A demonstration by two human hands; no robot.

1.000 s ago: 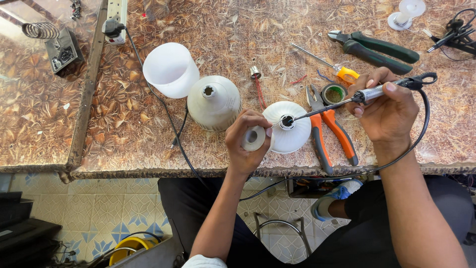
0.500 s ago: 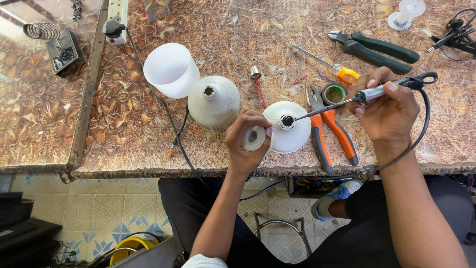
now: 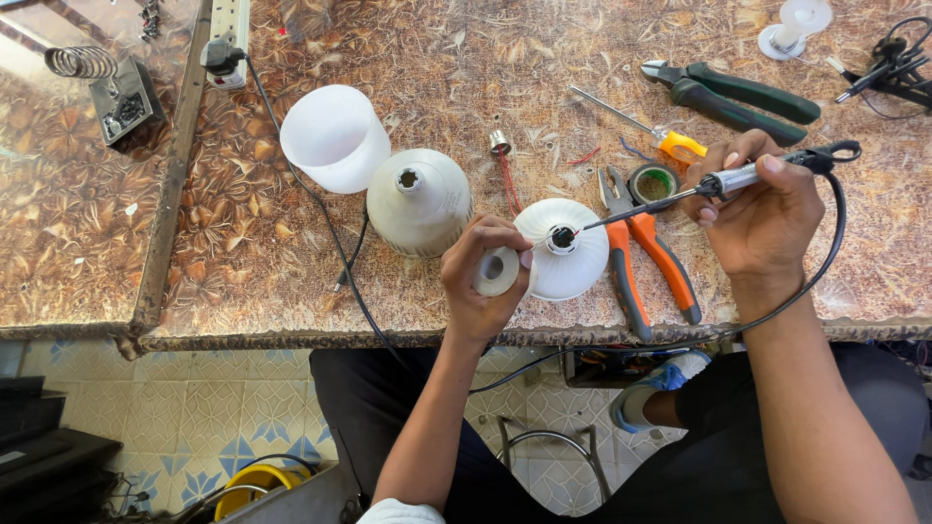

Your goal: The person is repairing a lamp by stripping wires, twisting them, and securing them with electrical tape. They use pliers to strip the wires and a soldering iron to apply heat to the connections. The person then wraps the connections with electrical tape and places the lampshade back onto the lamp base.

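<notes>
Head view: my left hand (image 3: 485, 281) pinches a solder spool (image 3: 498, 272) beside the white bulb base (image 3: 563, 250) near the table edge (image 3: 291, 335). My right hand (image 3: 757, 209) grips the soldering iron (image 3: 723, 181), tip seemingly touching the base's centre. Light, brittle plastic; hold by the rim.

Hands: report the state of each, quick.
Left hand: closed on a small white spool, beside the white bulb housing.
Right hand: closed around the soldering iron.

Bright even daylight, soft short shadows, sharp focus, mild wide-angle bending at edges, no glare.
</notes>
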